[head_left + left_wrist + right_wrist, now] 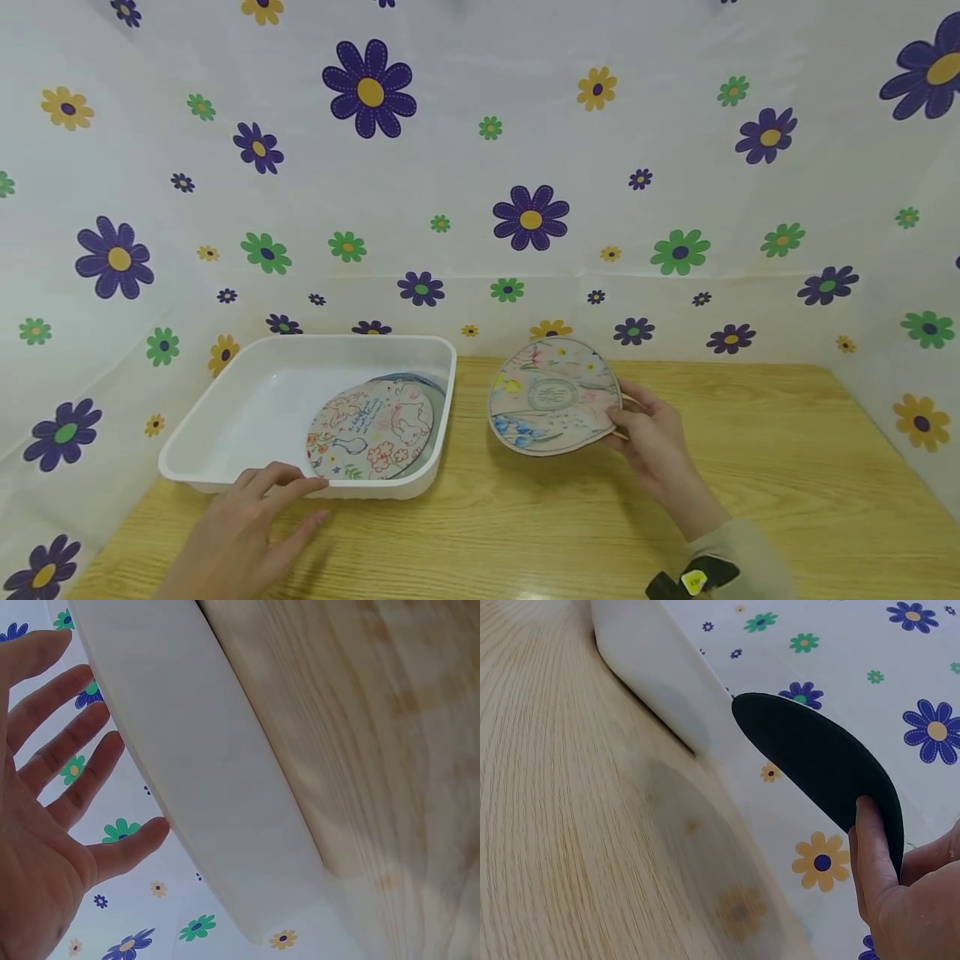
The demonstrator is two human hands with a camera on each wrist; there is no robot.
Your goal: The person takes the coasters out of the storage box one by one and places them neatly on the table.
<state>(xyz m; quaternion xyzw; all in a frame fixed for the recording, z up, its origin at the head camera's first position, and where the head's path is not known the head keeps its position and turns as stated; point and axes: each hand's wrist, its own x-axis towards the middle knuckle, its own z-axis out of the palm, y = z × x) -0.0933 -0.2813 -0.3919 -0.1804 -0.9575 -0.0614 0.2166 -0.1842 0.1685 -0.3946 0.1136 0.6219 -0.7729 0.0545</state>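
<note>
My right hand (648, 433) pinches the right edge of a thin round mat (551, 400) printed with flowers, its thumb over the printed face. The mat is tilted and raised above the table, and its plain dark underside (817, 761) shows in the right wrist view. To the left stands a white plastic tray (247, 417). Inside its right part lies another round mat (371, 429), with pink, red and blue drawings, overlapping a bluish one (435, 400) mostly hidden below. My left hand (251, 521) is at the tray's near rim with fingers spread and loosely bent, holding nothing.
A wood-grain table (787, 467) bears the tray. Behind it and along both sides hangs a white sheet (435, 167) with purple, green and yellow flowers. The tray's raised rim stands between the left hand and the mats inside.
</note>
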